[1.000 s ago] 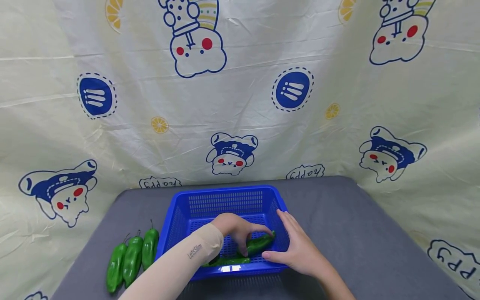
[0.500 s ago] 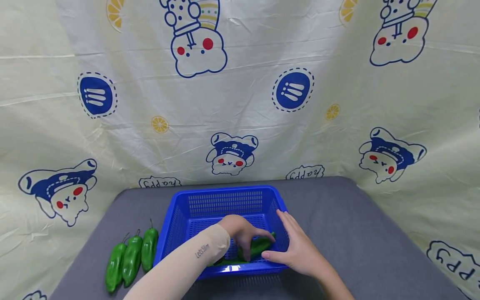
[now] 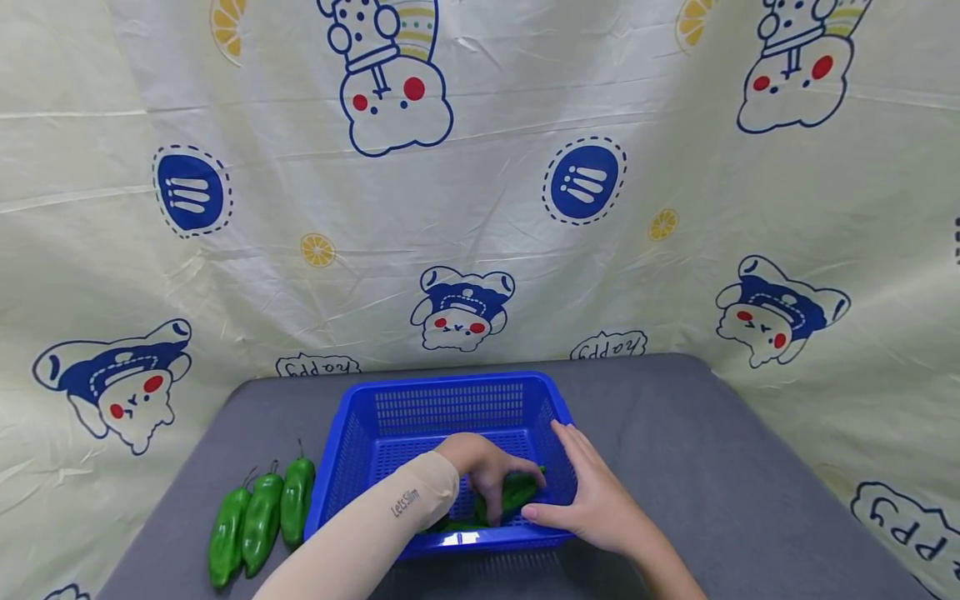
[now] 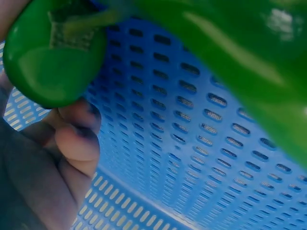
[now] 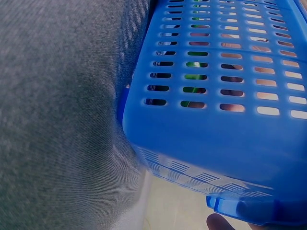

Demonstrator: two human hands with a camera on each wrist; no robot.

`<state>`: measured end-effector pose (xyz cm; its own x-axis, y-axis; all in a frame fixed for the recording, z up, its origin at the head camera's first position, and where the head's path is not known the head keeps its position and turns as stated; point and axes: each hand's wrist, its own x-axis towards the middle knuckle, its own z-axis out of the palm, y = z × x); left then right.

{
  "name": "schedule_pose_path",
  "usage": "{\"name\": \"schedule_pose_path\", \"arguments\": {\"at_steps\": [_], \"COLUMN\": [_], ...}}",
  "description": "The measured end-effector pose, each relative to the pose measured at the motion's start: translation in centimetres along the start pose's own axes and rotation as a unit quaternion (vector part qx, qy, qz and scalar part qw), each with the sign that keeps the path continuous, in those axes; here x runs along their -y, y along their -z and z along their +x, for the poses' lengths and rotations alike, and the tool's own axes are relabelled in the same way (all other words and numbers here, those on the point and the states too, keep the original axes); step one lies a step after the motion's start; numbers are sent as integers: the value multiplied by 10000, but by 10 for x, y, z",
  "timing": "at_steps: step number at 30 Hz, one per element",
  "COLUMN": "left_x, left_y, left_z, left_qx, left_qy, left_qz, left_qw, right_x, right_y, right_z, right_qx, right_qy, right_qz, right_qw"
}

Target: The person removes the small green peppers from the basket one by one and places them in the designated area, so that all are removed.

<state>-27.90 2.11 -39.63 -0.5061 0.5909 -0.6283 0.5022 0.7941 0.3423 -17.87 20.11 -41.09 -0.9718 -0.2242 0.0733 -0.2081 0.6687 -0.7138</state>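
My left hand (image 3: pixel 483 471), at the end of a pale sleeve, reaches down into a blue plastic basket (image 3: pixel 450 381). Its thumb and fingers grip a green pepper (image 3: pixel 521 492) low in the front right part. Another green pepper (image 3: pixel 456 526) lies along the front wall, partly hidden by the sleeve. In the left wrist view, curled fingers (image 4: pixel 79 141) meet the end of one pepper (image 4: pixel 53 67), and a second pepper (image 4: pixel 240 52) fills the upper right. Spread across the basket's right front corner, my right hand (image 3: pixel 592 500) rests straight fingers on the side rim, thumb by the front.
Three green peppers (image 3: pixel 259 521) lie side by side on the grey tabletop (image 3: pixel 675 442), left of the basket. A printed cloth (image 3: pixel 510 233) hangs behind and around the table. Green shows through slots in the basket's wall (image 5: pixel 206 132) in the right wrist view.
My left hand has shifted slightly right and closer to the front wall, closing around the pepper. The right hand keeps its place at the corner, and the basket stays put.
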Motion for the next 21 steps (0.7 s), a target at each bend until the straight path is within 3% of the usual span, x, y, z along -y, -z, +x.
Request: {"name": "schedule_pose_path", "arguments": {"at_steps": [8, 13, 17, 21], "left_x": [5, 10, 14, 18], "left_y": [9, 19, 27, 34], "left_z": [-14, -28, -39, -50], "left_qx": [-323, -661, -900, -1095], "left_qy": [-388, -704, -1129, -1557], "left_qz": [79, -176, -710, -1316], "left_qw": [9987, 9952, 9870, 9729], "right_x": [0, 1, 1, 1], "right_y": [-2, -2, -2, -2], "right_z": [3, 3, 2, 1], "right_qx": [109, 115, 78, 30], "right_qy": [-46, -50, -52, -41], "right_qz": [-9, -51, -86, -108], "right_qw": [9999, 9999, 9999, 9999]}}
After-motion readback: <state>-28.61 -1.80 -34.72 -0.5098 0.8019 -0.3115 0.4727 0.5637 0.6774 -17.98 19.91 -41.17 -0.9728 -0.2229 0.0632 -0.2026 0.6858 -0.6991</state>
